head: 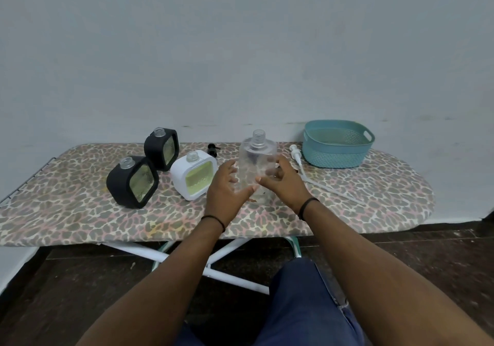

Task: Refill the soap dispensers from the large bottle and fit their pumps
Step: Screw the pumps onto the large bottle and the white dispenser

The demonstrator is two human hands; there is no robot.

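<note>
The large clear bottle (257,158) stands upright and uncapped at the middle of the board and looks nearly empty. My right hand (283,182) curls round its right side, thumb across the front. My left hand (226,185) lies against its left side with straight fingers, thumb reaching under the front. To the left stand a white dispenser (193,178) and two black dispensers (132,182) (161,147), all with open necks and greenish soap behind their windows. A black pump (213,149) lies behind the white dispenser. A white pump (297,155) with a long tube lies right of the bottle.
Everything sits on an ironing board (80,220) with a leopard-print cover, against a pale wall. A teal plastic basket (337,143) stands at the back right. The board's white legs and a dark floor show below, with my knee in blue trousers.
</note>
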